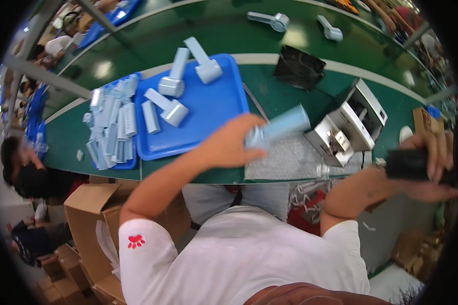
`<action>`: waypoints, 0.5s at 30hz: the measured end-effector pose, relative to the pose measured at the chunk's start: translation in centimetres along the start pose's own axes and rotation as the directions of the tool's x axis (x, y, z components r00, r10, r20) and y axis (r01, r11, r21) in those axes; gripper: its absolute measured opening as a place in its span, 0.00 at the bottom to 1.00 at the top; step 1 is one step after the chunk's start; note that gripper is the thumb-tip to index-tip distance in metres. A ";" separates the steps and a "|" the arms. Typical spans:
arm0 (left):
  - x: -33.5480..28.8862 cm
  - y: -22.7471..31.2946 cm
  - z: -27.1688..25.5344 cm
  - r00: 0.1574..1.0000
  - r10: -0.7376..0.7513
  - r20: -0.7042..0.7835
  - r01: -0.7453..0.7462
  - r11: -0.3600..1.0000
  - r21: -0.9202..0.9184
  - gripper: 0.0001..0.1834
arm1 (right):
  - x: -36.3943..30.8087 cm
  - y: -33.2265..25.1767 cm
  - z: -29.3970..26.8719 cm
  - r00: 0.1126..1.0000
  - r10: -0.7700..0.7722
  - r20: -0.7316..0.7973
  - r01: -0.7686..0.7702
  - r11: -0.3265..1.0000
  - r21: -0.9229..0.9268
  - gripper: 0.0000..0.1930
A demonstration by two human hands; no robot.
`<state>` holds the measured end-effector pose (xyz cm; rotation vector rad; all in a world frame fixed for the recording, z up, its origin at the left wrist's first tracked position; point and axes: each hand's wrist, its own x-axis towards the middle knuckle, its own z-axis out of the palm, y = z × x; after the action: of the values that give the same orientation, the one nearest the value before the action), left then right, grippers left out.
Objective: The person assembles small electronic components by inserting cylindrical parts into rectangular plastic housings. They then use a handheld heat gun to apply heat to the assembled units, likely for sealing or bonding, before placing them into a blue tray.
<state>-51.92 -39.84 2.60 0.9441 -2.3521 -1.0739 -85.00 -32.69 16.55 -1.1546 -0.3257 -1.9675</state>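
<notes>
Above the front of the green bench [262,96], my left hand [233,140] is closed around the round end of a light-blue plastic device [290,122]. The flat, bar-shaped end of this device points right, over a sheet of bubble wrap [285,163]. At the far right, my right hand [435,160] grips a black, block-like object [407,163], blurred and too unclear to name. Just left of that hand stands a white machine [362,114] with a metal fixture [337,141] in its open front.
Left of my left hand, a blue tray [213,109] carries several light-blue devices. Beside it, another blue tray [130,163] is heaped with light-blue bar-shaped parts. A black box-like unit [299,67] stands behind the bubble wrap. Cardboard boxes [89,223] sit below the bench.
</notes>
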 end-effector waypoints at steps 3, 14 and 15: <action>7.1 -3.5 -6.5 0.935 -0.259 -0.243 0.273 0.962 0.023 0.33 | 0.4 -2.3 -0.2 1.000 -0.021 0.005 0.021 1.000 -0.004 0.34; 12.4 -13.5 -9.2 0.536 0.196 -0.821 0.398 0.799 0.451 0.51 | -3.4 -0.8 -2.3 0.983 0.155 -0.095 -0.180 0.909 -0.377 0.50; 10.4 -13.7 -7.8 0.556 0.166 -0.815 0.429 0.782 0.452 0.48 | -3.3 -1.1 -2.4 0.982 0.159 -0.101 -0.184 0.918 -0.352 0.50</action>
<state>-48.93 -57.85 -2.33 1.4687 -1.7498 0.2388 -86.49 -31.65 12.78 -1.2887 0.1806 -1.9536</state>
